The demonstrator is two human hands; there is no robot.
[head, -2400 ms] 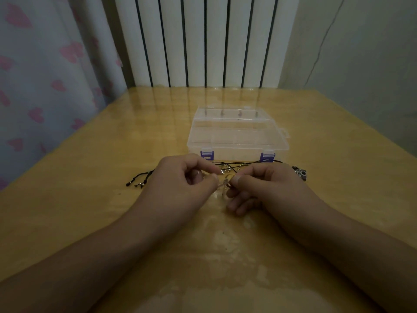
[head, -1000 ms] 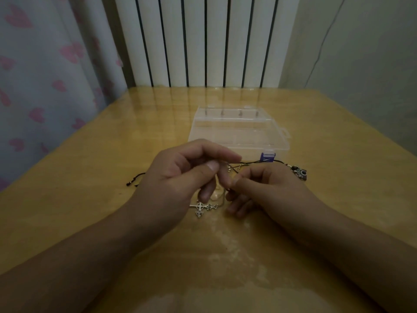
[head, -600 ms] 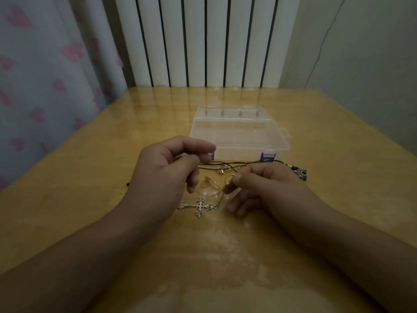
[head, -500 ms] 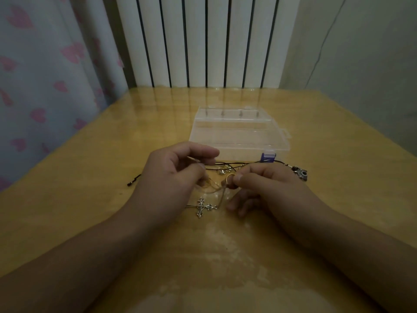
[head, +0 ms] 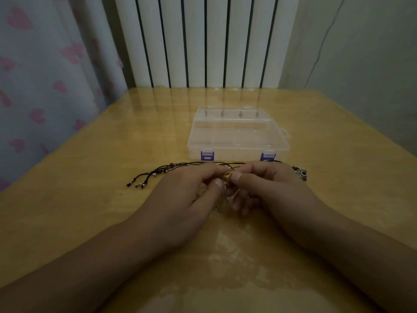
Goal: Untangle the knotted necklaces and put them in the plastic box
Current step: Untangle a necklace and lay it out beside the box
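Left hand (head: 187, 195) rejoined right hand (head: 266, 188) on necklaces (head: 228, 177).

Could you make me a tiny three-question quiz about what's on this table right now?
1. True or false: the plastic box has its lid shut.
2. Which side of the left hand do the loose ends of the black cords lie on: A) left, B) right?
3. What are both hands pinching between them?

Key:
1. True; both purple latches are down.
2. A.
3. A small gold-coloured tangle, held by the left hand and right hand.
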